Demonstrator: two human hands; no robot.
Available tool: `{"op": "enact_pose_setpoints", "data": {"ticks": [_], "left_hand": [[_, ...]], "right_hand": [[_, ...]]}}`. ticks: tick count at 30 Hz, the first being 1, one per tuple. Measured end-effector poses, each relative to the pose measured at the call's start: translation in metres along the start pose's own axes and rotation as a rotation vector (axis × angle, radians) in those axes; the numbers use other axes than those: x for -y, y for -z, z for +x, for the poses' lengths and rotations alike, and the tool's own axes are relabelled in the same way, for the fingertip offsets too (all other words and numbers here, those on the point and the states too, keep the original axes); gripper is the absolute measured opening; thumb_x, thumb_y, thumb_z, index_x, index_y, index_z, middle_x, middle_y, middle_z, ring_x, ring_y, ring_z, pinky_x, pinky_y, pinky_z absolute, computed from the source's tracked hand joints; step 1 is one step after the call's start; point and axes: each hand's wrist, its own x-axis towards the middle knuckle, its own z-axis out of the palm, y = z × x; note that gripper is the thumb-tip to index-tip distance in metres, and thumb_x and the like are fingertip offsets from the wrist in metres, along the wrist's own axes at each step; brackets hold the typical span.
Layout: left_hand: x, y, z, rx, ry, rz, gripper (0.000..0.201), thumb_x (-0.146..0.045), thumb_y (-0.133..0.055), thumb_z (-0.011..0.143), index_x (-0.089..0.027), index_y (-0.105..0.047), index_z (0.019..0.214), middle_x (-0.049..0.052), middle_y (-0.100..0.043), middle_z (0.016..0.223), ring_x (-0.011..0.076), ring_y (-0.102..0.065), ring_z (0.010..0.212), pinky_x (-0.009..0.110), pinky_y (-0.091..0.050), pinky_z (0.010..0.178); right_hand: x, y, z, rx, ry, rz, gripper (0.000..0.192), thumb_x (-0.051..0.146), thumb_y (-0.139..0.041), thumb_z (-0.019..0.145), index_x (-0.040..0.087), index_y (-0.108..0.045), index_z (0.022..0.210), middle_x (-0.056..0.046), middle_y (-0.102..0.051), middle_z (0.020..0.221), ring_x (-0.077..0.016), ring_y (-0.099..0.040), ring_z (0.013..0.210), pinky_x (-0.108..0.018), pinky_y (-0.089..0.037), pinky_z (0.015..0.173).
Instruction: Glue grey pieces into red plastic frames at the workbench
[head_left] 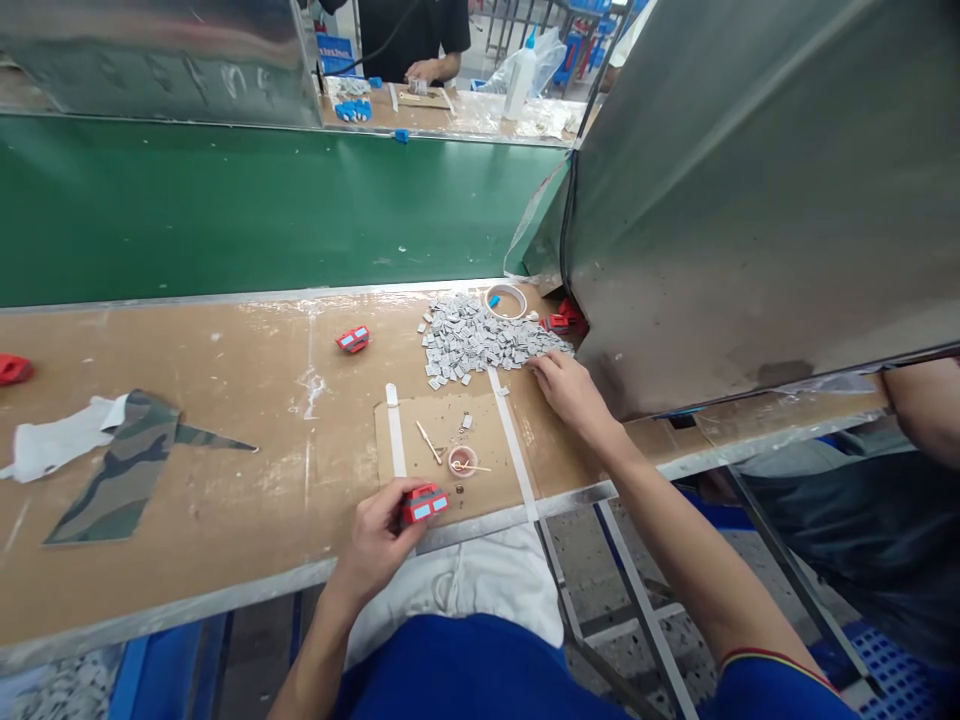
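My left hand is closed on a small red toy vehicle part with light blue windows, near the table's front edge. At the right side of a heap of small flat grey plastic pieces, my right hand has its fingertips drawn together, touching the heap's edge; whatever is between them is hidden. Between the hands lies a cardboard sheet taped down. On it sit a small cup with a thin stick across it, a pale stick and one loose grey piece.
A tape roll rests behind the heap. Another red toy part lies to its left, and one more at far left. Camouflage cloth covers some table. A metal panel rises at right. A co-worker works beyond the green divider.
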Motion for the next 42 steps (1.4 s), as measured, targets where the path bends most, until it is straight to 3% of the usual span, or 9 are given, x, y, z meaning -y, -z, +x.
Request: {"op": "enact_pose_setpoints", "data": {"ticks": [6, 10, 15, 18, 24, 27, 30, 35, 42], "left_hand": [[0.001, 0.0, 0.0, 0.006, 0.0, -0.018, 0.016, -0.027, -0.071, 0.09, -0.019, -0.075, 0.103, 0.005, -0.081, 0.088, 0.0179, -0.076, 0.073, 0.024, -0.057, 0.063], [0.006, 0.002, 0.001, -0.002, -0.012, -0.047, 0.018, -0.028, -0.075, 0.088, -0.019, -0.078, 0.103, 0.007, -0.083, 0.092, 0.0201, -0.078, 0.079, 0.026, -0.06, 0.069], [0.013, 0.006, -0.002, 0.047, -0.061, -0.119, 0.04, -0.02, -0.072, 0.089, -0.022, -0.076, 0.128, 0.009, -0.084, 0.108, 0.022, -0.079, 0.092, 0.033, -0.062, 0.088], [0.015, 0.006, -0.006, 0.076, -0.031, -0.177, 0.046, -0.022, -0.069, 0.092, -0.021, -0.071, 0.137, 0.009, -0.085, 0.106, 0.021, -0.08, 0.09, 0.033, -0.063, 0.087], [0.013, 0.004, -0.009, 0.089, 0.07, -0.337, 0.038, -0.026, -0.076, 0.088, -0.018, -0.071, 0.126, 0.013, -0.084, 0.107, 0.0233, -0.081, 0.092, 0.03, -0.063, 0.08], [0.011, 0.004, -0.007, 0.094, 0.071, -0.357, 0.03, -0.026, -0.077, 0.087, -0.018, -0.074, 0.116, 0.011, -0.084, 0.102, 0.0227, -0.08, 0.089, 0.029, -0.063, 0.077], [0.009, 0.005, -0.006, 0.112, 0.063, -0.332, 0.028, -0.024, -0.075, 0.087, -0.019, -0.077, 0.114, 0.01, -0.085, 0.098, 0.0221, -0.08, 0.085, 0.03, -0.063, 0.077], [0.01, 0.005, -0.006, 0.092, 0.051, -0.292, 0.03, -0.023, -0.077, 0.086, -0.02, -0.08, 0.116, 0.008, -0.085, 0.1, 0.021, -0.08, 0.085, 0.027, -0.062, 0.077], [0.014, 0.004, -0.007, 0.102, 0.057, -0.283, 0.034, -0.02, -0.076, 0.084, -0.02, -0.078, 0.118, 0.009, -0.084, 0.108, 0.0214, -0.08, 0.093, 0.026, -0.061, 0.079]], "right_hand": [[0.009, -0.002, -0.046, -0.024, 0.006, 0.004, 0.029, 0.022, -0.048, 0.106, 0.019, -0.076, 0.11, -0.013, -0.069, 0.099, -0.0275, -0.066, 0.088, -0.036, -0.052, 0.076], [0.014, -0.004, -0.065, -0.04, 0.012, 0.047, 0.028, 0.025, -0.05, 0.105, 0.021, -0.077, 0.103, -0.012, -0.072, 0.101, -0.0276, -0.068, 0.094, -0.038, -0.055, 0.083], [0.019, -0.001, -0.065, -0.045, -0.012, 0.125, 0.023, 0.026, -0.054, 0.102, 0.021, -0.073, 0.09, -0.011, -0.072, 0.095, -0.0265, -0.069, 0.087, -0.038, -0.056, 0.078], [0.023, 0.001, -0.06, -0.034, -0.032, 0.18, 0.017, 0.021, -0.055, 0.098, 0.021, -0.069, 0.09, -0.008, -0.071, 0.091, -0.0239, -0.068, 0.078, -0.035, -0.056, 0.072], [0.032, 0.013, -0.062, -0.055, -0.067, 0.256, 0.019, 0.026, -0.056, 0.098, 0.021, -0.071, 0.088, -0.009, -0.07, 0.086, -0.0245, -0.067, 0.073, -0.037, -0.055, 0.071], [0.058, 0.032, -0.077, -0.149, -0.1, 0.452, 0.018, 0.032, -0.062, 0.098, 0.022, -0.074, 0.088, -0.007, -0.072, 0.085, -0.0219, -0.067, 0.072, -0.034, -0.056, 0.067], [0.105, 0.047, -0.097, -0.088, -0.078, 0.749, 0.011, 0.028, -0.067, 0.099, 0.024, -0.077, 0.096, -0.005, -0.075, 0.09, -0.0199, -0.07, 0.079, -0.029, -0.056, 0.067], [0.173, 0.032, -0.11, 0.023, -0.094, 1.063, 0.006, 0.026, -0.07, 0.097, 0.022, -0.075, 0.094, -0.004, -0.078, 0.088, -0.0179, -0.073, 0.076, -0.027, -0.059, 0.068], [0.179, 0.016, -0.103, 0.058, -0.065, 1.048, 0.011, 0.02, -0.067, 0.098, 0.022, -0.07, 0.087, -0.002, -0.076, 0.083, -0.0162, -0.07, 0.075, -0.024, -0.055, 0.068]]}}
